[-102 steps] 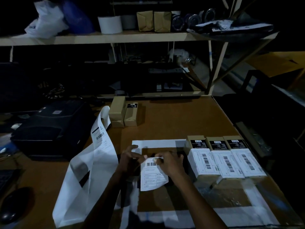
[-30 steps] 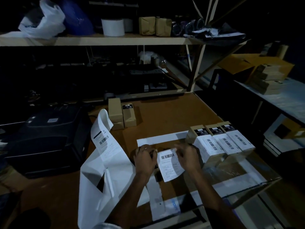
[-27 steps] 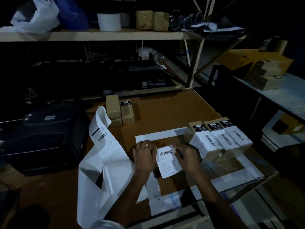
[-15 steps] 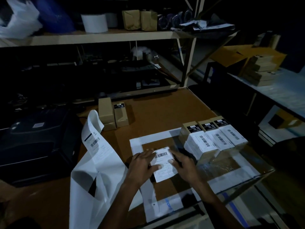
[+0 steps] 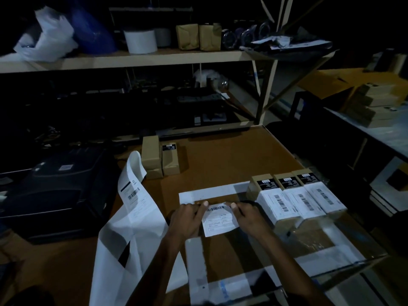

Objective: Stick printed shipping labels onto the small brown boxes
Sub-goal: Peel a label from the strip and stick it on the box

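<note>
A white shipping label (image 5: 219, 220) with a barcode lies between my hands near the table's front. My left hand (image 5: 187, 219) pinches its upper left corner, thumb on top. My right hand (image 5: 250, 219) pinches the upper right corner. Whatever lies under the label is hidden by my hands and the dark. Just right of my hands, three small brown boxes (image 5: 295, 199) stand side by side, each with a white label on top. Two bare brown boxes (image 5: 159, 157) sit further back, towards the left.
A long strip of label backing (image 5: 132, 219) curls out of the black printer (image 5: 57, 191) on the left. A white frame-shaped sheet (image 5: 212, 189) lies on the brown table (image 5: 231, 157). A shelf (image 5: 132, 59) with rolls and parcels stands behind. More boxes (image 5: 373, 107) are stacked far right.
My hands moved from pressing the label's middle up to its top corners. The label shifted slightly and its lower edge now hangs free.
</note>
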Demonstrator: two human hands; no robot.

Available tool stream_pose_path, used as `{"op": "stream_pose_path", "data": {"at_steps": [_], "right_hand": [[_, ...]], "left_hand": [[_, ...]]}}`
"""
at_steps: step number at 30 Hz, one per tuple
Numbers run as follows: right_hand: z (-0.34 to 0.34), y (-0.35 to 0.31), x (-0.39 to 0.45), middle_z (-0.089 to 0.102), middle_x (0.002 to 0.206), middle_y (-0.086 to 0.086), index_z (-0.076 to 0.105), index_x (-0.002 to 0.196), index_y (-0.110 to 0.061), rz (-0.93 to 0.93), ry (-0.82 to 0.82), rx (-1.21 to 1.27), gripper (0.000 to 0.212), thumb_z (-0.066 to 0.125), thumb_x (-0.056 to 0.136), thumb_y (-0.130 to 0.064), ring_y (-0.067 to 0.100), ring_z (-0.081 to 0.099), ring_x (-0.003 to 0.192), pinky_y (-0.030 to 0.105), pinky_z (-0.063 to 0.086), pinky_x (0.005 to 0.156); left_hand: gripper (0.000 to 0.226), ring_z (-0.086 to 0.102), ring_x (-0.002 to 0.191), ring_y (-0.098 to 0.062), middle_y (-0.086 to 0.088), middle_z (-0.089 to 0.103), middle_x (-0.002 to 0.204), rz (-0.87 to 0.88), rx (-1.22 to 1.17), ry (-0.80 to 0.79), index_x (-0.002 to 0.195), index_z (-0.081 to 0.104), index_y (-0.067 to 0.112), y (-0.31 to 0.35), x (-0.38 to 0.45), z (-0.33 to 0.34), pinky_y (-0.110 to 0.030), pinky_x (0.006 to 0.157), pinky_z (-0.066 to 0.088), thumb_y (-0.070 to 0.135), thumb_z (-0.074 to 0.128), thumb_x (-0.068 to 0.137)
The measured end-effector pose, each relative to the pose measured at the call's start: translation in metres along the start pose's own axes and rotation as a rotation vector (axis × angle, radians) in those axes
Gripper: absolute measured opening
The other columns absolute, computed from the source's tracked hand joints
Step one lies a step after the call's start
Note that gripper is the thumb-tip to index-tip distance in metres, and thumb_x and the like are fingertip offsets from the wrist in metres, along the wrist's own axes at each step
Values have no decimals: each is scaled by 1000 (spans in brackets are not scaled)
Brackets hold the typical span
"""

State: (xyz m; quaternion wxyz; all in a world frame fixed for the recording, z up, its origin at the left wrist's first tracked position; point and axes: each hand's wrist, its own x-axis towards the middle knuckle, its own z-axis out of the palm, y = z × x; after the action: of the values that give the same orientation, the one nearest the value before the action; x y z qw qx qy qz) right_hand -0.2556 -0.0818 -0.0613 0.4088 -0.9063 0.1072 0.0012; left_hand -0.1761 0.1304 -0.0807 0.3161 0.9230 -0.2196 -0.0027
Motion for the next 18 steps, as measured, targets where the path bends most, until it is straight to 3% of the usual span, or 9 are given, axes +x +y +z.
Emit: {"op": "stream_pose_path", "data": {"at_steps": [2,5,8,12,14,18], "right_hand": [[-3,-3,5,64,111,0,63,129,-29,-7,-44,46,36,37,108,-39,8,60,98,24,52,77],[-6,-2,14,68,120,5,67,128,-25,-40,-48,88,34,42,107,-34,17,62,107,36,55,87],[-9,-5,19,70,121,5,71,125,-23,-82,-48,78,34,42,108,-30,20,63,112,33,51,90],[-12,-11,23,67,125,-2,71,124,-20,-97,-48,150,32,44,107,-16,13,58,116,26,46,95],[-13,-11,24,64,129,-4,69,126,-20,-89,-66,187,33,46,105,-9,10,55,119,25,45,99],[-15,-10,26,61,129,-9,65,130,-27,-87,-127,197,39,53,101,-4,11,54,123,38,48,106]], "left_hand": [[76,66,64,-2,6,75,78,-26,-14,-10,90,80,24,-4,15,-4,-28,57,54,78,27,89],[64,63,56,0,12,67,59,17,-65,-30,70,78,26,-6,27,-9,-26,50,45,75,42,87],[58,49,40,-5,11,49,40,54,-119,-29,43,60,31,-9,30,-10,-28,46,30,67,53,89],[75,33,38,-13,3,31,39,67,-194,-8,44,39,15,-17,35,-6,-44,49,31,75,54,86],[75,34,39,-15,0,32,40,42,-237,-29,43,37,17,-19,40,-6,-44,49,32,78,54,83],[76,34,42,-15,2,34,41,-51,-276,-70,38,39,19,-22,53,-8,-36,54,30,84,53,75]]}}
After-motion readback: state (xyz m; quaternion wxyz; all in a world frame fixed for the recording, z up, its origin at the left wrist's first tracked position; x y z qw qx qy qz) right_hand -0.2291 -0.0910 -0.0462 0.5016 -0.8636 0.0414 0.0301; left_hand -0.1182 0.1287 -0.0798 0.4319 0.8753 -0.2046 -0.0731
